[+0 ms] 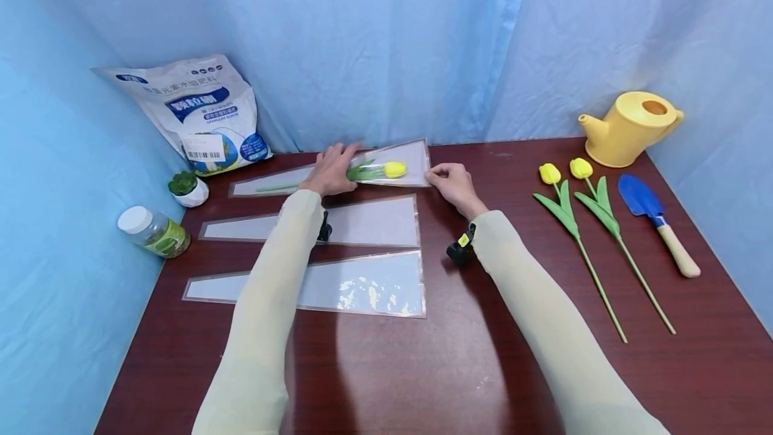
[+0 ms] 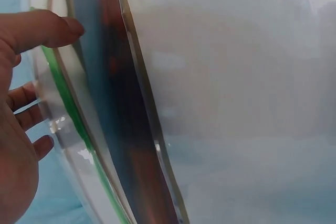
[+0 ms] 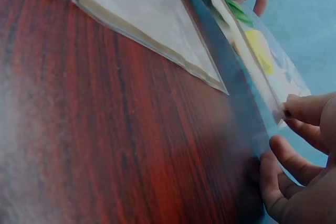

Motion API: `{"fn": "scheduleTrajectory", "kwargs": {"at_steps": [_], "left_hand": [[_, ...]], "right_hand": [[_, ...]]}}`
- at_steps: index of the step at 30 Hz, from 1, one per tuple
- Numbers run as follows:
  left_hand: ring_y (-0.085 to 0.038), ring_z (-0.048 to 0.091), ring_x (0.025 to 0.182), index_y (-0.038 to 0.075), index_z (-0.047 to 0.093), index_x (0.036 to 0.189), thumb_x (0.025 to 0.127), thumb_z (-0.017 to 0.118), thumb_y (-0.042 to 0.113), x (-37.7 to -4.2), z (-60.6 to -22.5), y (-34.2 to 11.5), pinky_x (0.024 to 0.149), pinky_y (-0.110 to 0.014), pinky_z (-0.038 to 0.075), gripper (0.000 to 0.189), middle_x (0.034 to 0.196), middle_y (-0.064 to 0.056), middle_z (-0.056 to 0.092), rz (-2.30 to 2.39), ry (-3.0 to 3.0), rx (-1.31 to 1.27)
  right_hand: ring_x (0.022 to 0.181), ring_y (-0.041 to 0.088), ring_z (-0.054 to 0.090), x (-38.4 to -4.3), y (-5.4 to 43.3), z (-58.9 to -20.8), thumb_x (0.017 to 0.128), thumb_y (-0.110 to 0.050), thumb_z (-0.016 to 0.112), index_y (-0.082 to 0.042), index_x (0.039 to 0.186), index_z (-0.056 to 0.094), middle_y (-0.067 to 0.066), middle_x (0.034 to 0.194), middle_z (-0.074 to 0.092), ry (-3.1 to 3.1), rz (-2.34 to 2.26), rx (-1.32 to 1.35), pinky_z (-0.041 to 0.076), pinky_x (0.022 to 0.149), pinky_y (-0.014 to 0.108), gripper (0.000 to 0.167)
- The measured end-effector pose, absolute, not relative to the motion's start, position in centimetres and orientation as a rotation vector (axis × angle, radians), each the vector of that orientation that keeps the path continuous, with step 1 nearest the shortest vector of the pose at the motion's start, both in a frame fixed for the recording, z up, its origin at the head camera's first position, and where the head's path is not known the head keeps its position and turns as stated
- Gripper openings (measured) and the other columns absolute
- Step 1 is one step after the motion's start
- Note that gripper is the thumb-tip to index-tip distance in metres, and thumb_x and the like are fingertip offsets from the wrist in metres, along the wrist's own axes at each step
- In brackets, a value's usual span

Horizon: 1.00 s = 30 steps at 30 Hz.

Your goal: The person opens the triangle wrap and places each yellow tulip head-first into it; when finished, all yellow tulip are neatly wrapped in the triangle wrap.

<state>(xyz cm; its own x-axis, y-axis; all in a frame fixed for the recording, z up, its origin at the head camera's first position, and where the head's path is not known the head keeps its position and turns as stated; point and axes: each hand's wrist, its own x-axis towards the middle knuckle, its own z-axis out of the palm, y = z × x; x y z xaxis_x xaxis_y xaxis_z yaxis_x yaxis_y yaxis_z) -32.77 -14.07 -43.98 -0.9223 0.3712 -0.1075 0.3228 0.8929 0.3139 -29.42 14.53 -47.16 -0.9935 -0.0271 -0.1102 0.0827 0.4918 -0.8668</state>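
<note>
Jointly, the left hand (image 1: 330, 170) and right hand (image 1: 457, 186) hold a clear sleeve (image 1: 415, 156) with a yellow tulip (image 1: 395, 169) inside.
The left hand grips across the sleeve's middle, thumb at the near edge, fingers at the far one; the right hand pinches the near corner of its wide end, and the tulip's head sits between the hands. Nearer than the left hand, two more sleeves (image 1: 374, 223) lie on the desk (image 1: 435, 354). Left of that hand stand a potted succulent (image 1: 183, 184), a lidded jar (image 1: 153, 231) and a printed bag (image 1: 193, 113). Well right of the right hand lie two loose tulips (image 1: 568, 220) and a trowel (image 1: 659, 221), a yellow watering can (image 1: 625, 129) beyond.
</note>
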Motion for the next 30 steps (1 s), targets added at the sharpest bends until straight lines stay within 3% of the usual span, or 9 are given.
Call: {"fn": "scheduleTrajectory", "kwargs": {"at_steps": [21, 30], "left_hand": [[-0.036, 0.028, 0.149, 0.020, 0.020, 0.160, 0.083, 0.083, 0.023, -32.68, -44.31, -14.57, 0.122, -0.057, 0.018, 0.099, 0.160, -0.017, 0.033, 0.515, 2.833, 0.482], [-0.035, 0.025, 0.151, 0.020, 0.020, 0.160, 0.082, 0.083, 0.022, -32.40, -44.21, -15.10, 0.125, -0.057, 0.016, 0.101, 0.163, -0.017, 0.028, 0.529, 2.813, 0.449]], "right_hand": [[0.104, 0.029, 0.064, -29.87, 14.29, -47.06, 0.099, -0.025, 0.061, -0.006, 0.112, 0.075, 0.015, 0.115, 0.072, 2.724, -1.325, 0.022, 0.051, 0.092, 0.042, 0.027], [0.114, 0.028, 0.061, -29.55, 14.49, -46.74, 0.100, -0.032, 0.059, -0.010, 0.119, 0.071, 0.012, 0.124, 0.068, 2.660, -1.413, 0.071, 0.047, 0.102, 0.044, 0.031]]}}
